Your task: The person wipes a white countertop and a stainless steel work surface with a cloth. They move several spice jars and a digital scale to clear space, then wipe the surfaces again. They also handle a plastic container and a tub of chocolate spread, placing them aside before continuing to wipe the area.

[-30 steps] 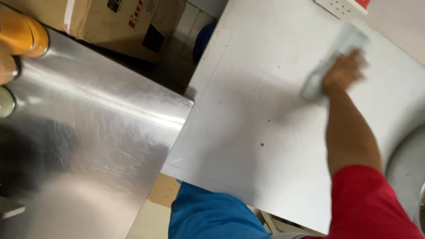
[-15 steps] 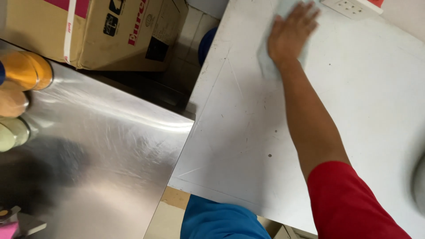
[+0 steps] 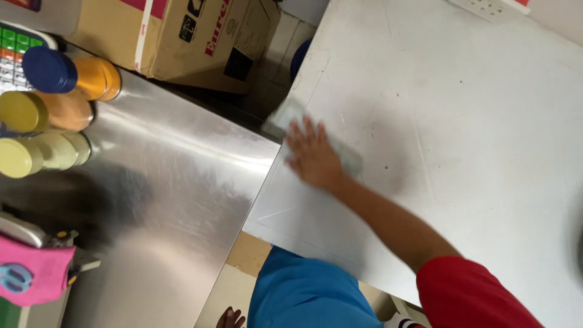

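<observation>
**Cloth swept down to the near-left corner of the white table**

Since half a second ago the right hand [image 3: 314,157] has slid with the cloth [image 3: 285,116] from the far side of the white table [image 3: 461,121], near the socket strip, down to the table's left edge. A second ago it was off to the right.

The cloth is pale and blurred, lying flat on the white table at its left edge, partly under the hand. The right hand presses on it with the palm down and the fingers spread flat (not curled round it), so it holds the cloth by pressing rather than by gripping. The arm runs back to a red sleeve [image 3: 480,294] at the lower right. The left hand does not show.

Just beside the cloth, the steel counter [image 3: 170,200] meets the white table. At the counter's far-left end stand jars [image 3: 48,115], one with a blue lid and two with yellow lids. Behind them sits a cardboard box [image 3: 182,36]. A pink cloth [image 3: 33,273] lies at the lower left. The white socket strip [image 3: 489,7] lies at the table's far edge, well apart from the hand.
</observation>
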